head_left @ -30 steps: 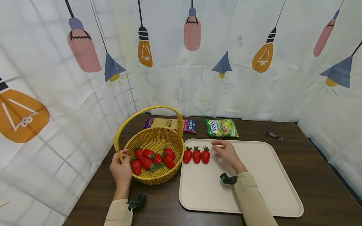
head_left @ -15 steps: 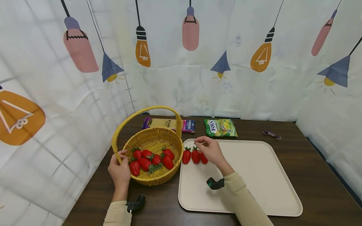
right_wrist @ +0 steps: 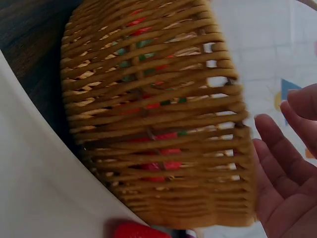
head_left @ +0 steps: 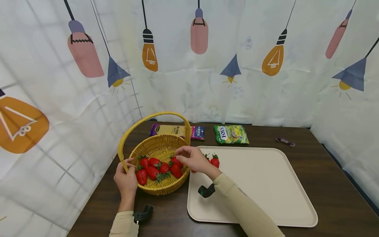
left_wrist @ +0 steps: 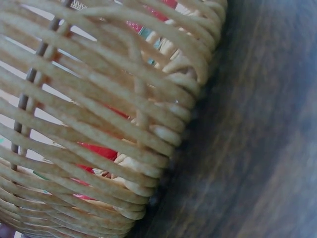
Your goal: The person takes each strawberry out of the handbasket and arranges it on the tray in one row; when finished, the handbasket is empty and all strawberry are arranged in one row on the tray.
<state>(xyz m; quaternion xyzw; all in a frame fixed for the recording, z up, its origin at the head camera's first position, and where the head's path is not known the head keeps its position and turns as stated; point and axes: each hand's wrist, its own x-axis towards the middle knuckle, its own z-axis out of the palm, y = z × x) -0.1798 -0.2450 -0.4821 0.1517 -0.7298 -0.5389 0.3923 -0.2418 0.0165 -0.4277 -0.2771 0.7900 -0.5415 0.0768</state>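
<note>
A yellow wicker basket [head_left: 161, 187] with a tall arched handle holds several red strawberries [head_left: 153, 172] with green leaves. My left hand [head_left: 126, 181] grips the basket at its left side, where the handle meets the rim. Over the basket's right rim hovers my right hand [head_left: 195, 160], close to the strawberries inside. Its fingers [right_wrist: 280, 148] are loosely bent in the right wrist view, with nothing between them. To the right lies a cream tray [head_left: 251, 197]; a strawberry [head_left: 215, 161] in its upper left corner shows beside my right hand, which partly hides others in that row.
Behind the basket lies a purple and yellow snack packet [head_left: 171, 129]. A green candy bag [head_left: 231, 134] sits behind the tray, and a small purple wrapped candy [head_left: 285, 142] is at the back right. Patterned curtains [head_left: 183, 89] enclose the dark wooden table [head_left: 165, 214].
My right hand has moved left from beside the row of strawberries on the tray, across them, to above the basket's right rim. My left hand stays on the basket.
</note>
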